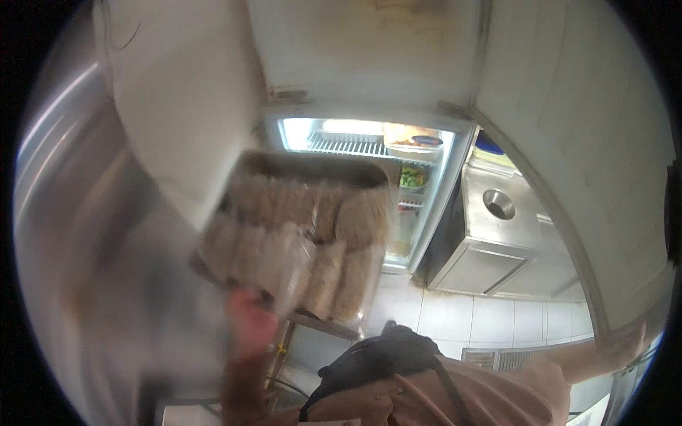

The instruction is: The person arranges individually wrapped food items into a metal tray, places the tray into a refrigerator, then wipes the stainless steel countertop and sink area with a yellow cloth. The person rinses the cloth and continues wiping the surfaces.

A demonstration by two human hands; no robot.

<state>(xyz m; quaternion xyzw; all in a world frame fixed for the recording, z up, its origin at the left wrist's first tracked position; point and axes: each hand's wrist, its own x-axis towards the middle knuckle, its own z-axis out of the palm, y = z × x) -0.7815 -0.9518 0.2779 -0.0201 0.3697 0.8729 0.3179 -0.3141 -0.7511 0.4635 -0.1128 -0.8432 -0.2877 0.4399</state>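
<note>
My left hand (252, 321), smeared by motion, grips the near edge of a deep rectangular tray (312, 165). Rows of brown, flat, round pieces (284, 245) in clear plastic wrap fill the tray, which is tilted in front of an open, lit refrigerator (420, 248). What the pieces are made of cannot be told. Far to the right, my outstretched right hand (629, 349) is at the lower edge of the wide white refrigerator door (568, 106). Its thumb shows against the door, and its other fingers are mostly hidden.
Inside the refrigerator are a wire shelf (348, 146), a white tub (413, 150) and a container of greens (412, 176). A steel counter (526, 231) with a round metal bowl or opening (499, 204) stands to the right. A blurred steel surface (92, 270) fills the left.
</note>
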